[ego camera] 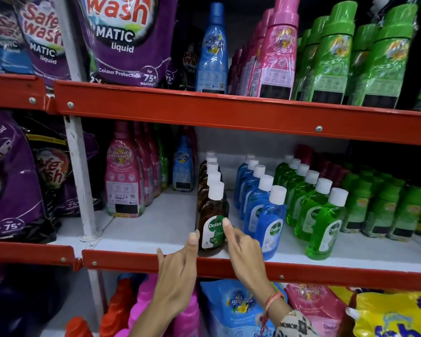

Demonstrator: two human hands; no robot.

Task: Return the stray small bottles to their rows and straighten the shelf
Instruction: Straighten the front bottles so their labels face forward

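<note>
Middle white shelf board (156,227) holds three front-to-back rows of small Dettol bottles, all white-capped: brown, blue, green. Both hands are on the front small brown plastic bottle with white screw cap (213,222), which stands upright at the shelf's front edge, just behind the red metal shelf lip (301,272).

Left hand (178,266): fingers loosely spread, one fingertip touching the bottle's left lower side, thumb off to the left over the lip. Not gripping. Right hand (243,249): index fingertip pressed on the label's right edge, other fingers curled; whether they touch anything, cannot tell. So the bottle is bracketed from both sides rather than pinched, likely so it can be nudged or twisted to face label-forward and line up with the brown row (210,176) behind it.

The row of small blue liquid bottles (260,203) sits just to the right, close to the right hand's knuckles; the row of small green liquid bottles (311,203) is beyond that. Both angle back fairly straight, labels facing out. Judgement: strays look mostly returned, this is the squaring-up stage.

Risk: a sideways push could bump the front blue bottle (271,227), since it is very near
</note>
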